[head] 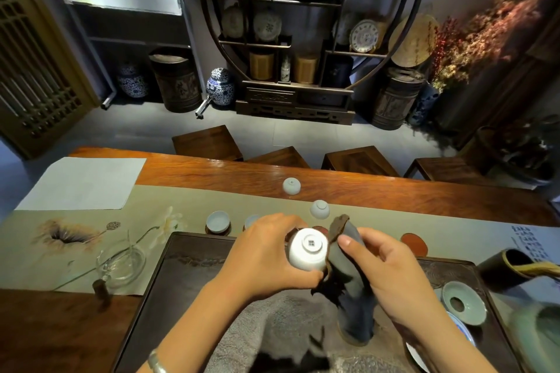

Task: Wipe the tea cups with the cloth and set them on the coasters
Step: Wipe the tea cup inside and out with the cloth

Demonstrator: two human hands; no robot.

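My left hand (pixel 266 254) grips a white tea cup (pixel 308 249) with its foot turned toward me. My right hand (pixel 385 269) holds a dark cloth (pixel 351 285) pressed against the cup's right side. One pale blue cup (pixel 217 221) stands upright on a dark coaster (pixel 218 232). A second upright cup (pixel 251 220) shows partly behind my left hand. Two more cups lie upside down on the table, one cup (pixel 320 209) near my hands and one cup (pixel 291 185) farther back. A bare red-brown coaster (pixel 414 244) lies right of my right hand.
The dark tea tray (pixel 188 260) sits under my hands with a grey towel (pixel 272 321) on it. A glass pitcher (pixel 121 263) stands at the left, a celadon strainer dish (pixel 463 303) and a dark tool holder (pixel 503 269) at the right. Wooden stools (pixel 209 142) line the table's far side.
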